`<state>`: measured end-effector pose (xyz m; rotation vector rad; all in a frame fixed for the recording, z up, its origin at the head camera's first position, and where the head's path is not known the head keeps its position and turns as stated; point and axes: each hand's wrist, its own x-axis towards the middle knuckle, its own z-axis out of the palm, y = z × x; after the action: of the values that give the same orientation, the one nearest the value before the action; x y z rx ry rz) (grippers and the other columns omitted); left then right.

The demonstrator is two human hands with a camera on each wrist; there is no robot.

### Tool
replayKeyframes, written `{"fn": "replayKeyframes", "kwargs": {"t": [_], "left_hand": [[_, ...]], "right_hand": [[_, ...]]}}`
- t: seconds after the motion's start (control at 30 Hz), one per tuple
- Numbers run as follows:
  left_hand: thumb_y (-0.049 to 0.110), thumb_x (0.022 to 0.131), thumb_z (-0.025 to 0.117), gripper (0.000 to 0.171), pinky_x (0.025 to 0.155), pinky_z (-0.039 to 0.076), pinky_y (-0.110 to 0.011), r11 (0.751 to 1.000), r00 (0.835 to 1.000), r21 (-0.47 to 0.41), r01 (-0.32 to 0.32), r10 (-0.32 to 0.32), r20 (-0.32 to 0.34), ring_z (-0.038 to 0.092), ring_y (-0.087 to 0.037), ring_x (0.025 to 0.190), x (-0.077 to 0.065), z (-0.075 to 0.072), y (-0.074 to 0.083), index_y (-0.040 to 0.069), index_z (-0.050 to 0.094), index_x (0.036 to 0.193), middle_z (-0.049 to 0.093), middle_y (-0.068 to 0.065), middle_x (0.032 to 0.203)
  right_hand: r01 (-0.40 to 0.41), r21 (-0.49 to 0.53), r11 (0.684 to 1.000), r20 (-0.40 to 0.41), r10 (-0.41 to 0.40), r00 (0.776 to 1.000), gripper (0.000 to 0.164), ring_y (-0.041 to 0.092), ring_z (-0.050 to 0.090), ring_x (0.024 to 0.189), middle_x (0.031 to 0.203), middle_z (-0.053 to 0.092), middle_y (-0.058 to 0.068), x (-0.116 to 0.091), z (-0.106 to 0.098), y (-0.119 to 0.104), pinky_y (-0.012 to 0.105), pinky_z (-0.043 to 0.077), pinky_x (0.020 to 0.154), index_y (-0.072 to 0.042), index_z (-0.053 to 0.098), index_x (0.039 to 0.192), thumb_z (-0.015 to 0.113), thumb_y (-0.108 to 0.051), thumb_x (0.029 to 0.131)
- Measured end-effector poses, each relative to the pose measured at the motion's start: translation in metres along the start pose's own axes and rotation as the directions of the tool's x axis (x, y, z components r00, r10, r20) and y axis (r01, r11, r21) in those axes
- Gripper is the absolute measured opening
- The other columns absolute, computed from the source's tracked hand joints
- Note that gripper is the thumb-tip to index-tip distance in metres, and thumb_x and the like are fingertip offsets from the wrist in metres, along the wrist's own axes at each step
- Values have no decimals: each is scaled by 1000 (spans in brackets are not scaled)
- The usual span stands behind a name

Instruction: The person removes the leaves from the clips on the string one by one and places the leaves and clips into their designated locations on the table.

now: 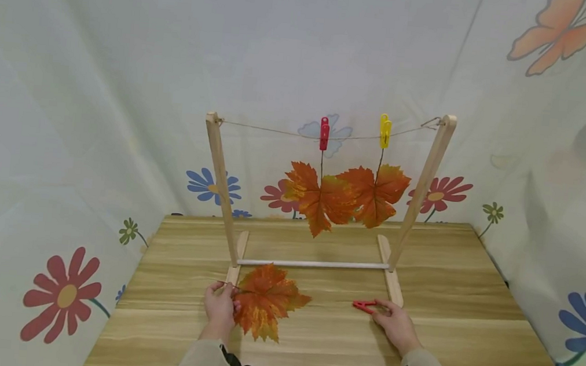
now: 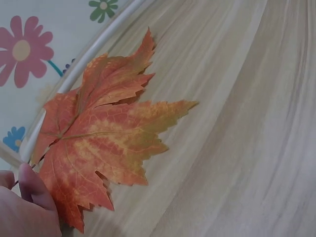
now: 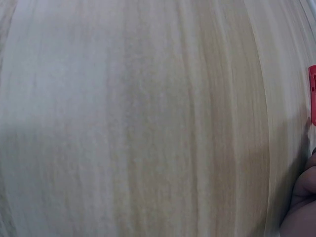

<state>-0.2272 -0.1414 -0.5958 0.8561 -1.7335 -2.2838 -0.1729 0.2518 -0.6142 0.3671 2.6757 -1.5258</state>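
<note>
My left hand (image 1: 220, 306) pinches the stem of an orange artificial maple leaf (image 1: 268, 300), whose blade spreads to the right, low over the table. The left wrist view shows the thumb and a finger on the stem beside the leaf (image 2: 98, 143). To the right, my right hand (image 1: 398, 327) holds a red clothespin (image 1: 363, 306) by one end, its other end pointing left. Only the edge of that clothespin (image 3: 313, 94) and part of the hand (image 3: 302, 202) appear in the right wrist view.
A wooden frame (image 1: 423, 191) stands behind the hands, with a string (image 1: 271, 129) across its top. Red (image 1: 324, 134) and yellow (image 1: 384, 132) clothespins on the string hold two hanging leaves (image 1: 322, 204). A white rod (image 1: 312, 264) joins the posts near the wooden table (image 1: 319, 360).
</note>
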Motion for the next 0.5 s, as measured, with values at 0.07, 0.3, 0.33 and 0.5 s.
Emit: {"fn": "replayKeyframes", "kwargs": {"t": [0.07, 0.3, 0.33, 0.5], "left_hand": [[16, 96, 53, 36, 36, 40, -20, 999, 1000, 30, -10, 10, 5, 47, -7, 36, 0, -1, -1, 3, 37, 125, 66, -5, 77], [15, 95, 51, 32, 36, 42, -21, 994, 999, 108, -23, 19, 40, 49, -8, 39, 1, -7, -3, -2, 45, 121, 67, -14, 86], [14, 95, 51, 31, 36, 43, -22, 993, 999, 118, -22, 18, 40, 50, -8, 39, 2, -8, -3, -3, 46, 120, 67, -14, 86], [14, 95, 51, 30, 36, 44, -23, 987, 999, 157, -32, 26, 42, 52, -10, 41, 3, -14, -3, -5, 49, 117, 67, -15, 85]], "right_hand": [[4, 1, 1000, 3, -4, 1000, 44, 13, 45, 58, 70, 55, 1, -1, 0, -1, 26, 37, 52, 0, 59, 123, 67, -13, 82], [2, 14, 1000, 2, -2, 1000, 44, 12, 44, 53, 67, 54, 0, -2, -1, -3, 25, 36, 48, 1, 58, 123, 67, -12, 82], [0, 22, 1000, 4, 0, 1000, 44, 11, 44, 53, 67, 53, 0, -3, -1, -4, 24, 36, 48, 1, 58, 123, 67, -13, 82], [-15, 48, 999, 9, 14, 1000, 45, 12, 46, 58, 70, 56, 1, -3, -2, -4, 25, 37, 51, 1, 57, 124, 68, -15, 83]]}}
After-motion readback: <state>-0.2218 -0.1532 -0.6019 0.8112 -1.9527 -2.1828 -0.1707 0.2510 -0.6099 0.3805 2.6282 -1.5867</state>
